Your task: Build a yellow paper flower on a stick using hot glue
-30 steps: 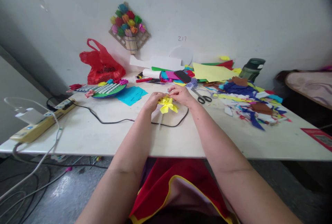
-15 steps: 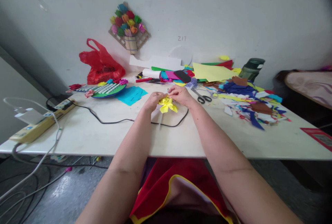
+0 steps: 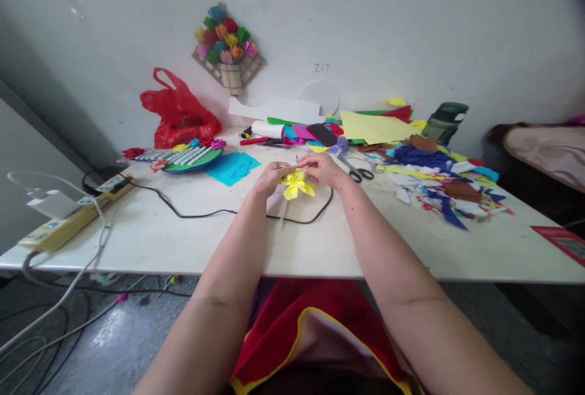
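Between my two hands is a yellow paper flower, its petals spread downward. My left hand pinches it from the left side. On the other side, the fingers of my right hand are bent onto its top edge. A pale thin stick hangs below the flower; how the two join is hidden. The fingertips partly cover the upper petals. Grey-handled scissors lie just right of my right hand.
A black cable loops across the table under my hands. Blue paper and a green disc with rolled tubes lie left. Coloured scraps and a bottle are right. A red bag and power strip stand left.
The fingers of my right hand have lifted and straightened slightly at the flower's top. The yellow flower has shifted a little to the right. My left hand keeps its hold.
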The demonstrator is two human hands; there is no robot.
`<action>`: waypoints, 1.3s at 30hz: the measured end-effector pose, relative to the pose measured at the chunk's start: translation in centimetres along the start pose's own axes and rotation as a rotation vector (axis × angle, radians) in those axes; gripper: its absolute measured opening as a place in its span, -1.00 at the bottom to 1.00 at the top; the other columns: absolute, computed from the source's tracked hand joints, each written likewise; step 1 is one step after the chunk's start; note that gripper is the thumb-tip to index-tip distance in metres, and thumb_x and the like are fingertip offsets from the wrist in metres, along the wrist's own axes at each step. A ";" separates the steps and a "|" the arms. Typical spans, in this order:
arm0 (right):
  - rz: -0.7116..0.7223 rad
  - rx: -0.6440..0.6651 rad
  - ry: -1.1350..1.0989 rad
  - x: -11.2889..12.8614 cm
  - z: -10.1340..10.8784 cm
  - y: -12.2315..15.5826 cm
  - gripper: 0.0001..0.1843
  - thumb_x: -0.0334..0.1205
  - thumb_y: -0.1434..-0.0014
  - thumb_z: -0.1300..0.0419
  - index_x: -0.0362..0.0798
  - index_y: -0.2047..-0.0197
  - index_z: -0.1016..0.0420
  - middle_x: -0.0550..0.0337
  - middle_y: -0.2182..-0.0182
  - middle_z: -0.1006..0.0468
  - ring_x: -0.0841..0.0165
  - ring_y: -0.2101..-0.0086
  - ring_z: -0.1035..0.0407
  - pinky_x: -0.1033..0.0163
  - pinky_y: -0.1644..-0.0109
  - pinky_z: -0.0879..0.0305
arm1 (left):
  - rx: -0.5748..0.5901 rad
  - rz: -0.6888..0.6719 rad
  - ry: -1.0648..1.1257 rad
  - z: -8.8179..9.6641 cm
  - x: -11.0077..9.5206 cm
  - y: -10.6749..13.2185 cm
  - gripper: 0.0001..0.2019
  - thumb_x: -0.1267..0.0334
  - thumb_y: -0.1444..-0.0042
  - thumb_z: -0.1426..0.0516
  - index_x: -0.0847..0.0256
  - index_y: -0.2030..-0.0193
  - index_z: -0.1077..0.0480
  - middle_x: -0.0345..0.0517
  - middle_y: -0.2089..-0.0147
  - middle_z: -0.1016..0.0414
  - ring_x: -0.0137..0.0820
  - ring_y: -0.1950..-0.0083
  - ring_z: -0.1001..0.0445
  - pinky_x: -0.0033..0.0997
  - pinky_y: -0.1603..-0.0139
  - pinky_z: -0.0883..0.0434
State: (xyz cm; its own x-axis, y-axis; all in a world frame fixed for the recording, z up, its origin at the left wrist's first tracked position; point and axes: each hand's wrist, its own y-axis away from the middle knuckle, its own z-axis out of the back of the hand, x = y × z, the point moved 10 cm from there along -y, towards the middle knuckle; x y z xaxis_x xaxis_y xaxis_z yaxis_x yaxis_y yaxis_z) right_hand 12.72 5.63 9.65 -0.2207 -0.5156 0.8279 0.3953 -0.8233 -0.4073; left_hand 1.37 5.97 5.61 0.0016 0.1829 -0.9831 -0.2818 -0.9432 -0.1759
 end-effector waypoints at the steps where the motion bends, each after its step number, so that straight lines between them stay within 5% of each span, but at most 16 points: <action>1: -0.002 0.012 0.013 -0.1 0.0 0.0 -0.82 -0.32 0.06 -0.20 -0.12 0.38 -0.62 0.12 0.27 -0.51 0.53 0.51 -0.29 0.41 0.57 -0.20 | 0.002 0.004 -0.001 0.0 0.0 0.0 -0.69 0.06 0.22 -0.27 0.30 0.57 -0.38 -0.23 0.62 -0.29 -0.55 0.57 -0.19 -0.47 0.50 -0.08; 10: 0.163 0.123 0.225 0.4 -0.4 -0.2 -0.80 -0.26 -0.04 -0.22 -0.01 0.29 -0.66 0.21 0.47 -0.52 0.43 0.43 -0.34 0.34 0.36 -0.29 | -0.015 0.005 0.032 0.2 0.1 0.1 -0.76 0.12 0.22 -0.22 0.28 0.50 -0.43 -0.19 0.57 -0.35 -0.48 0.51 -0.27 -0.46 0.47 -0.17; 17: 0.278 0.074 0.361 1.4 -0.6 -0.2 -0.79 -0.28 -0.11 -0.17 0.01 0.31 -0.67 0.19 0.47 -0.51 0.41 0.42 -0.33 0.31 0.33 -0.24 | -0.056 0.023 0.074 0.5 0.1 0.1 -0.77 0.13 0.23 -0.23 0.27 0.56 -0.38 -0.21 0.59 -0.32 -0.51 0.53 -0.25 -0.48 0.49 -0.16; 27: 0.245 -0.011 0.414 1.3 -0.2 -0.5 -0.76 -0.40 -0.05 -0.19 0.05 0.35 -0.68 0.19 0.40 -0.54 0.40 0.39 -0.35 0.30 0.31 -0.23 | -0.087 0.021 0.059 0.7 0.1 0.0 -0.74 0.12 0.21 -0.21 0.24 0.62 -0.27 -0.25 0.63 -0.18 -0.52 0.57 -0.15 -0.46 0.54 -0.08; 39: 0.223 -0.066 0.324 0.9 0.3 -0.6 -0.79 -0.39 -0.01 -0.21 0.04 0.38 -0.67 0.17 0.39 -0.57 0.40 0.38 -0.39 0.30 0.30 -0.28 | -0.102 0.043 0.085 1.0 0.5 0.0 -0.71 0.05 0.20 -0.21 0.24 0.56 -0.30 -0.22 0.58 -0.24 -0.50 0.54 -0.22 -0.48 0.54 -0.18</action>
State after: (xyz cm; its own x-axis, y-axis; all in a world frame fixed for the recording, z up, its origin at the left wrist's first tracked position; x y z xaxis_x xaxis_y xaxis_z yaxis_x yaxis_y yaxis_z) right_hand 12.55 5.74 10.75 -0.4102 -0.7228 0.5561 0.4096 -0.6908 -0.5958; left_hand 0.45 6.33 5.19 0.0740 0.1213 -0.9899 -0.1848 -0.9737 -0.1331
